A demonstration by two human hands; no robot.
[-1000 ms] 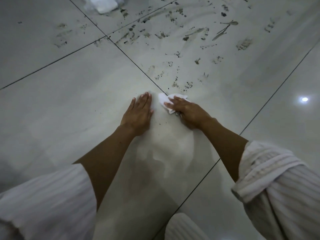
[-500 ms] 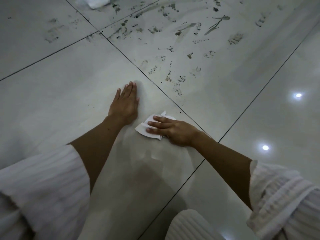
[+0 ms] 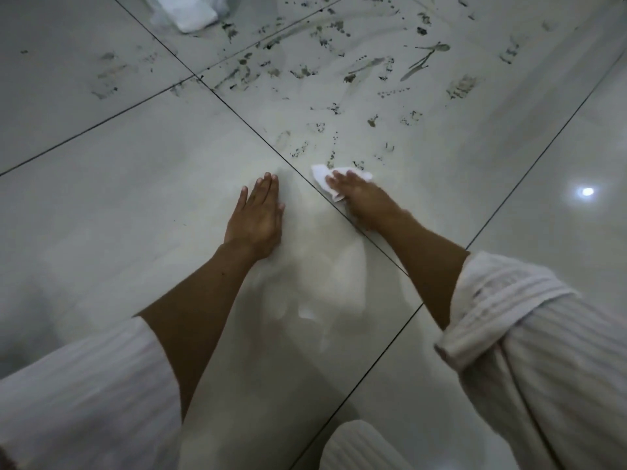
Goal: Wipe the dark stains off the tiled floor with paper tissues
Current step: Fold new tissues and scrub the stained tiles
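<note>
Pressing flat: right hand (image 3: 359,195) on tissue (image 3: 320,176), left hand (image 3: 259,215) on floor (image 3: 135,198), fingers straight.

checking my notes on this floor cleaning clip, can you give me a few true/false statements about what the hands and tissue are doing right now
1. The right hand presses a white paper tissue on the floor. True.
2. The left hand holds a second tissue. False: it lies flat on the bare tile, fingers straight, holding nothing.
3. Dark stains remain on the tiles beyond the hands. True.
4. The tissue lies on the tile under the left hand. False: it lies past the grout line, on the stained tile.
5. A pack of tissues sits at the frame's top edge. True.
</note>
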